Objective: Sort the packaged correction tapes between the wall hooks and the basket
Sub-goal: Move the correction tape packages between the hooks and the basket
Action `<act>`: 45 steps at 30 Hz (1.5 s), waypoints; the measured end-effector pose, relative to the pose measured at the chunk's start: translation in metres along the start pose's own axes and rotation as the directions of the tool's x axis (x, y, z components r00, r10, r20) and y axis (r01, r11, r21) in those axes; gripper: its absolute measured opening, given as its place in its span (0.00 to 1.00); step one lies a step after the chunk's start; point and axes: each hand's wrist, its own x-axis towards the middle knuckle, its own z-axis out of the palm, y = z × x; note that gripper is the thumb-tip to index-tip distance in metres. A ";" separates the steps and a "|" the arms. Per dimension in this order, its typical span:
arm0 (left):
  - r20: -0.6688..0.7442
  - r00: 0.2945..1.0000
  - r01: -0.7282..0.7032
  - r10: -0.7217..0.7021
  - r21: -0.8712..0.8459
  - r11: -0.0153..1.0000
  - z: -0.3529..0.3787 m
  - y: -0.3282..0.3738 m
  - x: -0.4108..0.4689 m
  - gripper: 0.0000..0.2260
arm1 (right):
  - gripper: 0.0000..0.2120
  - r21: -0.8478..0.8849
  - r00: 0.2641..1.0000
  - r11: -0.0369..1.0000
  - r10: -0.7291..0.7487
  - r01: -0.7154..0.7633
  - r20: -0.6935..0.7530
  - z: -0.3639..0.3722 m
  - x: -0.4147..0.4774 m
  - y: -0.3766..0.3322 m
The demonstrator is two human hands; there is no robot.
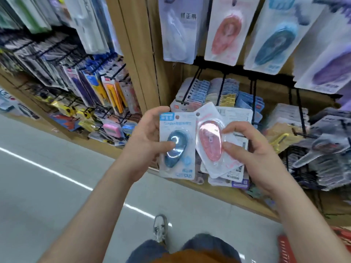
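Basket of red plastic (284, 247), lower right, by the floor. Left hand (146, 137): fingers clamped on blue oval correction tape in clear blister card (177, 147), thumb on the blister. Right hand (252, 154): fingers pinching pink oval correction tape pack (210, 143), held over a stack of further cards (237, 118). Beyond, hanging packs (224, 29) on black wall hooks (221, 84).

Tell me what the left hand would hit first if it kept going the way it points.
The left hand, holding the blue pack, would likely meet the packs on the lower hooks; depth unclear.
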 end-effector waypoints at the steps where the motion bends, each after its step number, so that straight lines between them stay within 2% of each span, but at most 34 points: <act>1: 0.002 1.000 -0.012 0.012 0.000 1.000 -0.006 0.006 0.007 0.30 | 0.15 -0.005 0.999 1.000 -0.005 0.005 -0.033 0.004 0.003 -0.006; 5: -0.029 0.998 -0.060 0.058 -0.050 0.997 -0.014 0.027 0.031 0.17 | 0.26 0.012 0.986 0.999 -0.039 0.042 -0.162 0.014 0.007 -0.024; 8: -0.053 0.993 -0.112 0.110 -0.043 0.993 -0.010 0.042 0.044 0.07 | 0.29 0.032 0.976 0.997 -0.064 0.072 -0.210 0.019 0.009 -0.034; 11: 0.012 0.990 -0.143 0.144 -0.053 0.988 -0.001 0.059 0.053 0.06 | 0.33 0.073 0.970 0.993 -0.071 0.090 -0.233 0.021 0.010 -0.040; 15: 0.103 0.981 -0.150 0.166 -0.152 0.977 0.024 0.075 0.065 0.05 | 0.40 0.110 0.948 0.987 -0.077 0.116 -0.308 0.010 0.009 -0.045; 19: 0.230 0.961 -0.130 0.154 -0.117 0.985 0.057 0.083 0.071 0.04 | 0.46 0.103 0.910 0.989 -0.053 0.104 -0.410 -0.013 -0.004 -0.044; 22: 0.259 0.945 -0.179 0.197 -0.094 0.979 0.086 0.091 0.071 0.02 | 0.43 0.111 0.877 0.990 -0.025 0.088 -0.479 -0.032 -0.012 -0.040; 27: 0.230 0.906 -0.358 0.357 -0.037 0.933 0.129 0.104 0.082 0.04 | 0.38 0.073 0.829 0.993 -0.038 0.094 -0.558 -0.056 -0.025 -0.036; 31: 0.160 0.886 -0.442 0.435 0.007 0.897 0.152 0.105 0.095 0.04 | 0.35 0.024 0.806 0.996 -0.053 0.084 -0.589 -0.073 -0.033 -0.033; 35: 0.119 0.833 -0.548 0.540 0.051 0.835 0.159 0.100 0.104 0.06 | 0.31 0.015 0.799 0.996 -0.060 0.087 -0.598 -0.085 -0.037 -0.027; 38: 0.144 0.818 -0.566 0.556 0.039 0.823 0.159 0.096 0.105 0.06 | 0.28 0.023 0.801 0.993 -0.078 0.113 -0.594 -0.088 -0.040 -0.027; 45: 0.149 0.828 -0.547 0.540 0.008 0.837 0.154 0.095 0.107 0.06 | 0.35 0.139 0.861 0.981 -0.050 0.138 -0.506 -0.095 -0.045 -0.026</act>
